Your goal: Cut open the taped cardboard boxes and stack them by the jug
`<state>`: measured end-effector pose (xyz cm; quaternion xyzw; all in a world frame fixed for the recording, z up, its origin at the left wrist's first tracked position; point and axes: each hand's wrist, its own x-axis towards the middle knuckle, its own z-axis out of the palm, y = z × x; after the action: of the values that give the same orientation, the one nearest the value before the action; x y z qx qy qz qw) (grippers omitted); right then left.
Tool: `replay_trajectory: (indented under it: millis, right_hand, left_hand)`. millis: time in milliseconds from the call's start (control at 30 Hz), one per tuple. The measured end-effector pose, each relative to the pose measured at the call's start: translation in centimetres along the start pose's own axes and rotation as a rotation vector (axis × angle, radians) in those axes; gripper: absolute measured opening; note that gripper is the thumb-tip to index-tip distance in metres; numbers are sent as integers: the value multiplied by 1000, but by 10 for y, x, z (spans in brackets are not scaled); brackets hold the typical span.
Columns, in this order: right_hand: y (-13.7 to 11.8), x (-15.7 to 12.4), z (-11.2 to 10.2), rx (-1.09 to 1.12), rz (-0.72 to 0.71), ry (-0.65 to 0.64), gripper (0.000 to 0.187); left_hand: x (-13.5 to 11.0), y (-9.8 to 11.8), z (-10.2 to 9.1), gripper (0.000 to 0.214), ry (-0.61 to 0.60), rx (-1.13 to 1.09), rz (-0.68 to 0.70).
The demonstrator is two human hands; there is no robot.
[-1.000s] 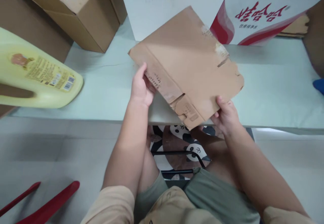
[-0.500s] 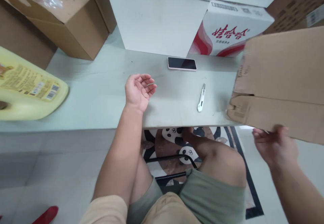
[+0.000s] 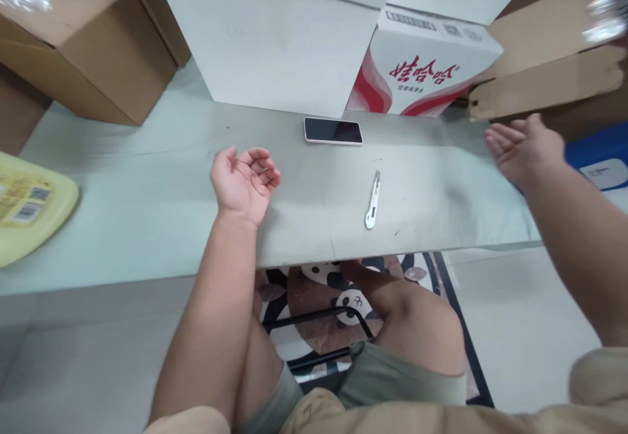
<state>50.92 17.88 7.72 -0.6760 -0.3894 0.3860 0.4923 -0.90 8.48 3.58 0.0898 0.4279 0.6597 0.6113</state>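
My left hand (image 3: pixel 245 185) rests palm up over the table, its fingers loosely curled and apart with nothing in them. To its right lie a phone (image 3: pixel 333 131) with a dark screen and a white utility knife (image 3: pixel 373 199). My right hand (image 3: pixel 524 148) is raised at the right side of the table, fingers stretched out and holding nothing. Just beyond it is a cardboard flap (image 3: pixel 544 85) of a brown box; whether the fingertips touch it I cannot tell.
White boxes (image 3: pixel 279 41) stand along the back, one with red print (image 3: pixel 422 71). An open cardboard box (image 3: pixel 112 54) is at the back left, a yellow jug (image 3: pixel 34 208) at the left edge. Something blue (image 3: pixel 601 156) with a white label sits behind my right forearm.
My right hand has let go of the flattened-looking brown cardboard and moved up over the table's right end. The view has turned to the right. My left hand stays palm up.
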Motion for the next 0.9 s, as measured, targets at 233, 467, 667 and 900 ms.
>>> replay_trajectory:
  millis: [233, 467, 667, 900]
  right_hand:
    - [42, -108, 76, 58, 163, 3, 20]
    - [28, -157, 76, -75, 203, -123, 23]
    - [2, -182, 152, -334, 75, -334, 18]
    - [-20, -195, 336, -459, -275, -735, 19]
  left_hand:
    - [1, 8, -6, 42, -12, 0, 20]
    - [-9, 16, -25, 36, -60, -14, 71]
    - [-22, 36, -34, 8, 10, -39, 101]
    - [-27, 55, -45, 22, 40, -4, 189]
